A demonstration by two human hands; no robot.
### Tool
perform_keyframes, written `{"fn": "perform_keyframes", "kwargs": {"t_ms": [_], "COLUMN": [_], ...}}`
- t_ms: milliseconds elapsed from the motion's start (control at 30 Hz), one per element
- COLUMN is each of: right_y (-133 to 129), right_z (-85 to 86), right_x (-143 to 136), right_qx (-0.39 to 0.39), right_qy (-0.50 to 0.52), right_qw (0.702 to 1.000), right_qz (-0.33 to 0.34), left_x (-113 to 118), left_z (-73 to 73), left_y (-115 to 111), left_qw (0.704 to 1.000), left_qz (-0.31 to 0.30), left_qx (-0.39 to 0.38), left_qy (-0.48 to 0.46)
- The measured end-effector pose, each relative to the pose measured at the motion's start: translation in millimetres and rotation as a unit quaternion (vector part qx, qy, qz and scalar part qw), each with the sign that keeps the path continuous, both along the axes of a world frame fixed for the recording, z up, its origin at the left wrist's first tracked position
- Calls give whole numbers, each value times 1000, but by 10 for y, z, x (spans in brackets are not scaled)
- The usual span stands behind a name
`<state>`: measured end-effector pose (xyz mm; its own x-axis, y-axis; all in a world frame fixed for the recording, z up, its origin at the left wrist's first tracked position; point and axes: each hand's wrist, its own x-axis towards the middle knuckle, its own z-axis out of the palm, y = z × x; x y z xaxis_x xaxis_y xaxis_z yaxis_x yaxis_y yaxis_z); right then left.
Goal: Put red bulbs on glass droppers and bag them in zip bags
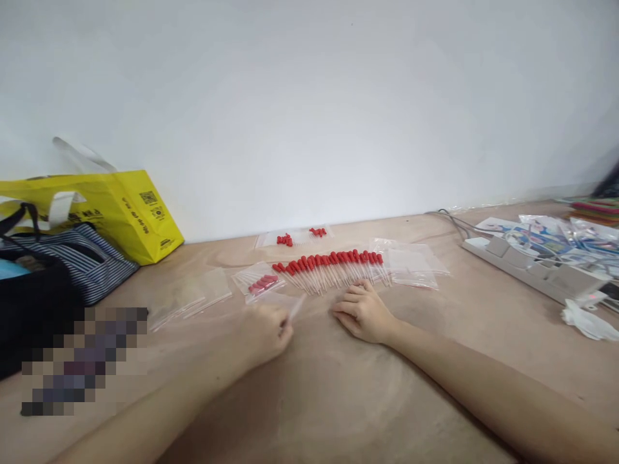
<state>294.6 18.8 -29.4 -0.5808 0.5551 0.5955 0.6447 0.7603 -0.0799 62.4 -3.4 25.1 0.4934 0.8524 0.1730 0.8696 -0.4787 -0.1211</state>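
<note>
A row of thin pale sticks with red bulb-shaped heads (333,259) lies fanned across the middle of the table. My right hand (363,314) rests just in front of their lower ends, its fingers curled together; anything under them is hidden. My left hand (265,332) is closed and slightly blurred, and its inner side cannot be seen. Behind it, overlapping in view, lies a clear plastic bag (289,301); whether the fingers pinch it is unclear. Just beyond is a clear bag of red-headed sticks (262,283).
Flat clear bags lie at left (207,291) and right (416,263) of the row. More bagged red-headed sticks (284,240) sit near the wall. A yellow bag (145,219) and striped bag (104,264) stand left; a power strip (532,267) with cables and crumpled tissue (587,320) lie right.
</note>
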Motion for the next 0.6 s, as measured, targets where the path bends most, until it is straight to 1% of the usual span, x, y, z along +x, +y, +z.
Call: {"fn": "perform_keyframes", "kwargs": {"t_ms": [67,133,200,300,367,433,533,600], "right_y": [6,11,15,18,15,7,-8,-13], "right_z": [2,5,10,23,35,48,65,74], "right_x": [3,5,3,-10,-18,-23,-26,-29], "right_qx": [-8,-16,-26,-46,-59,-69,-79,-85], "right_qy": [-3,-2,4,14,16,8,-8,-12], "right_qw": [1000,1000,1000,999,998,996,992,990], "right_qz": [1,2,4,16,34,60,98,111], "left_x": [185,238,178,-2,-93,-124,-78,-26], "left_z": [-43,-46,-19,-3,-39,-101,-187,-223], "left_y": [-97,-86,10,189,252,243,138,64], "left_qw": [996,985,974,964,960,961,967,970], "left_qz": [-65,-150,-203,-238,-233,-193,-126,-105], "left_qx": [-18,-32,-42,-87,-143,-187,-204,-198], "left_qy": [-53,-84,-95,-76,-61,-64,-82,-94]}}
